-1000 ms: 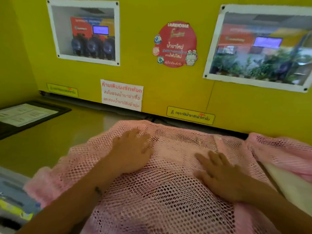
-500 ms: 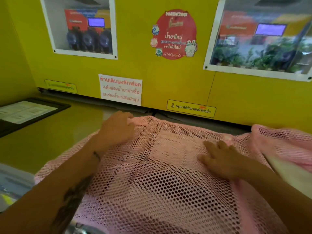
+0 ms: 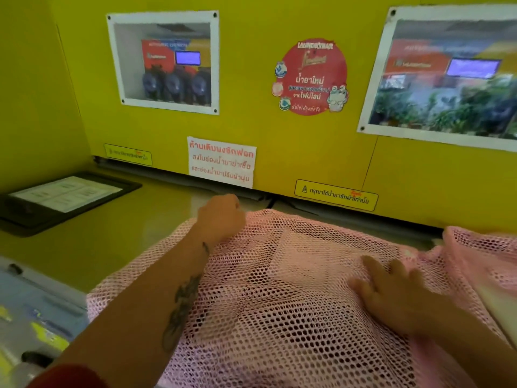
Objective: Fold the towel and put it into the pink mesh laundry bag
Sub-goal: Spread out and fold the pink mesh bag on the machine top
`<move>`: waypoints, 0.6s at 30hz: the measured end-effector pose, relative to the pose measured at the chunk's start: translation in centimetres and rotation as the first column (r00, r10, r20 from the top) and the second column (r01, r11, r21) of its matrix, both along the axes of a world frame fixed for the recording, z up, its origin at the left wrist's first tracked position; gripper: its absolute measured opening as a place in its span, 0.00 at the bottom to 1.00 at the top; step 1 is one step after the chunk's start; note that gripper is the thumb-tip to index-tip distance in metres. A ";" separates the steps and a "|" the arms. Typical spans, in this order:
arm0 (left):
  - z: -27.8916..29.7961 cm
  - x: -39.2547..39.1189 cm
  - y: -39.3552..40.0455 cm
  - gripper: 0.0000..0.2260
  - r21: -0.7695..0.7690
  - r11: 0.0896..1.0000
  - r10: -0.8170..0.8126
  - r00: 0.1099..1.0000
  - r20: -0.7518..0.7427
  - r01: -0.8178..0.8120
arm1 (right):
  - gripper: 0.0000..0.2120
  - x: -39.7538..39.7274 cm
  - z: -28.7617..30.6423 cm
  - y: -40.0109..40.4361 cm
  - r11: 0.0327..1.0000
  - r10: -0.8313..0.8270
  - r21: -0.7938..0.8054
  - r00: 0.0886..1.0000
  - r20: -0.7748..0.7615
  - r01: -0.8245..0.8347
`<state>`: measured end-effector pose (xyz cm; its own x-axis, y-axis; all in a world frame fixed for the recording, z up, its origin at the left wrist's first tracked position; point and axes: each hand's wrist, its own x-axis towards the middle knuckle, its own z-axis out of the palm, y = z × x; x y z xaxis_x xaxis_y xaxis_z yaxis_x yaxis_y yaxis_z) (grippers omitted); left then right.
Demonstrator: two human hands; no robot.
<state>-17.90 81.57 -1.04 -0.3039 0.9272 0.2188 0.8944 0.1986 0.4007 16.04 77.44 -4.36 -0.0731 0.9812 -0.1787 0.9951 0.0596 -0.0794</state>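
Observation:
The pink mesh laundry bag (image 3: 279,317) lies spread flat across the yellow counter (image 3: 117,239) in front of me. A paler folded shape (image 3: 310,259), probably the towel, shows through the mesh near the bag's middle. My left hand (image 3: 222,217) is closed on the bag's far left corner at the back edge. My right hand (image 3: 391,292) rests flat, fingers spread, on top of the mesh to the right of the pale shape. A cream cloth (image 3: 500,306) shows at the right edge under more pink mesh.
A yellow wall panel (image 3: 251,121) with stickers and two framed pictures rises just behind the bag. A black framed sheet (image 3: 61,197) lies on the counter at the left. A grey-blue machine panel (image 3: 30,312) sits at the lower left.
My left hand has moved from flat on the mesh to the bag's far left corner and closed on it. My right hand has stayed pressed on the bag, shifting slightly right.

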 end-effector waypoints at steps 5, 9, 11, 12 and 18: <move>-0.4 0.6 1.0 0.08 -0.100 0.980 -0.158 0.979 0.130 0.172 | 0.40 -0.5 -0.1 -1.1 0.999 -0.038 0.012 0.999 -0.002 0.038; 0.3 0.1 1.5 0.03 0.011 0.994 -0.104 0.941 0.323 0.106 | 0.36 -0.7 -0.2 -1.5 0.997 -0.058 0.046 0.998 -0.009 0.058; 0.7 -0.9 2.0 0.04 0.056 0.998 -0.061 0.859 0.508 0.037 | 0.35 -0.8 -0.2 -1.7 0.997 -0.052 0.061 0.998 -0.024 0.053; 1.0 -1.4 2.1 0.05 0.058 0.998 -0.051 0.798 0.601 0.020 | 0.35 -0.7 -0.3 -1.6 0.996 -0.053 0.064 0.998 -0.034 0.056; 2.0 -3.7 2.3 0.11 0.165 0.971 -0.042 0.557 0.829 -0.173 | 0.44 -0.5 -0.6 -1.5 0.997 -0.044 0.053 0.994 -0.096 0.049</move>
<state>-21.60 83.88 0.98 -0.5078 0.8613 0.0180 0.1386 0.0610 0.9885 15.51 75.96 -4.98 -0.0408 0.9921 -0.1184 0.9850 0.0201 -0.1713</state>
